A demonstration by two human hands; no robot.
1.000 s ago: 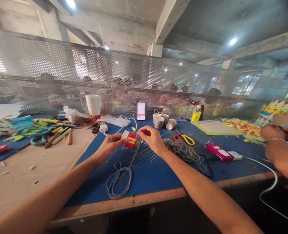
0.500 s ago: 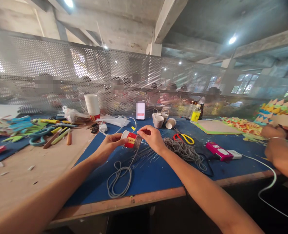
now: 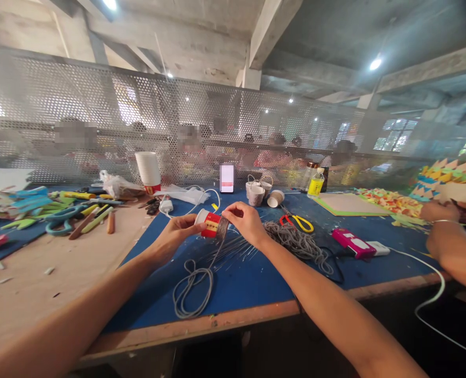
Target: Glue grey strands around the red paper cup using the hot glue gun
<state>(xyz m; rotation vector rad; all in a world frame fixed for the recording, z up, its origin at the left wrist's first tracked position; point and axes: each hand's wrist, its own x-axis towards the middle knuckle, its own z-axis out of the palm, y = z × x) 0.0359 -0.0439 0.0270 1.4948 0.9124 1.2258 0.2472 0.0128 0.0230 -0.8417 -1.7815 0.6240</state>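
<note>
Our left grip holds a tilted red-and-white paper cup; our right grip pinches at its end wrapped in thin grey cord. That cord trails to loose loops on the flat blue surface. Further right, we see a tangled grey cord heap beside red-and-yellow-handled scissors.

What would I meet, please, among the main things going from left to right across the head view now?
Teal looped handles, your left hand, the red paper cup, your right hand, yellow-and-red scissors, the magenta box, a co-worker's hand.
</note>
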